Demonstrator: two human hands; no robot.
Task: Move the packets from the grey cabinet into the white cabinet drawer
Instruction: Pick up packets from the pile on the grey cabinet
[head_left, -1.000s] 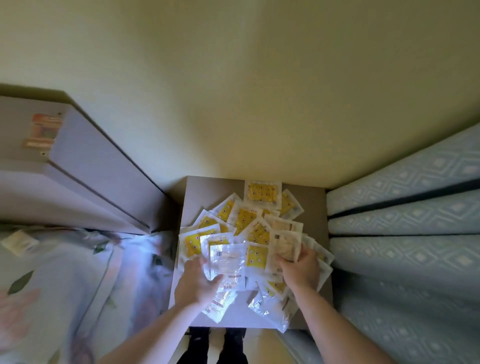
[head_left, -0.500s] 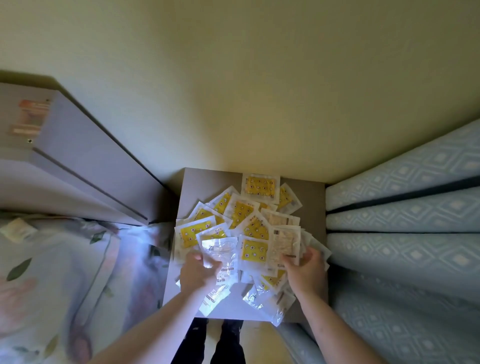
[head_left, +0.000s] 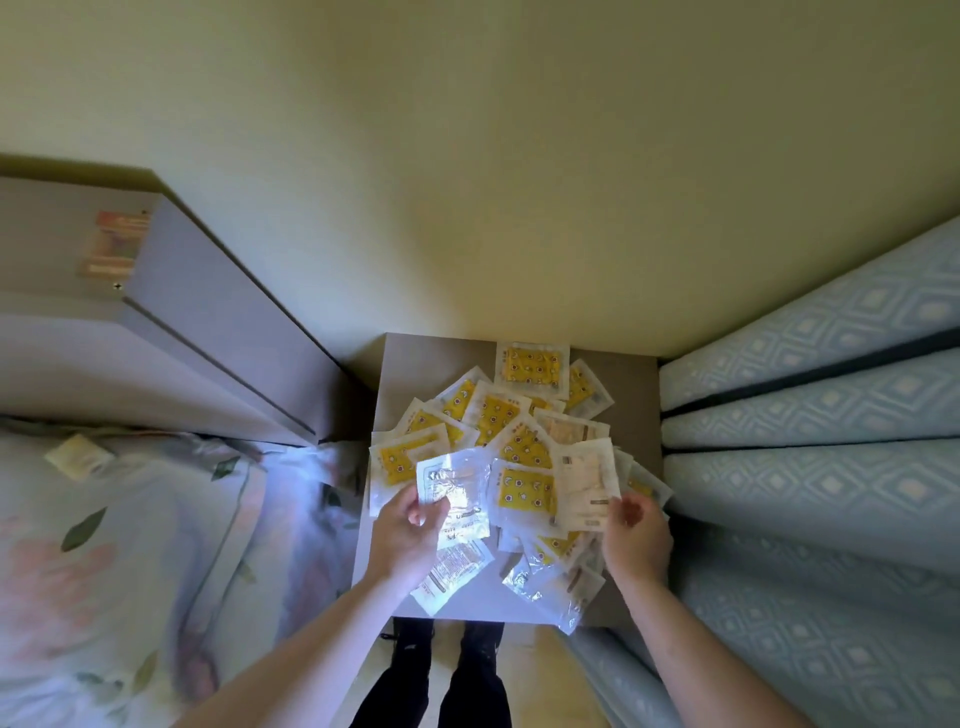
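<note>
Lifted higher off the heap since a second ago: clear packet (head_left: 457, 493), pinched at its near left corner between thumb and fingers (head_left: 415, 512) of left hand (head_left: 405, 540). Drawn back toward the near right corner of the grey cabinet (head_left: 636, 395) top: right hand (head_left: 636, 538), fingertips at the near edge of a pale printed packet (head_left: 587, 480), touching or pinching it, cannot tell which. Spread over the cabinet top as before: yellow packets (head_left: 524, 447), overlapping, one flat against the far edge by the wall. More clear packets (head_left: 550, 582) at the near edge, one hanging over it. Left of the cabinet: white cabinet (head_left: 156, 332), with a floral bedspread (head_left: 130, 545) nearer, a small pale packet (head_left: 78, 457) lying on it. Right of the cabinet: blue patterned curtain (head_left: 810, 467). Below the near edge: dark trousers and shoes (head_left: 447, 654).
</note>
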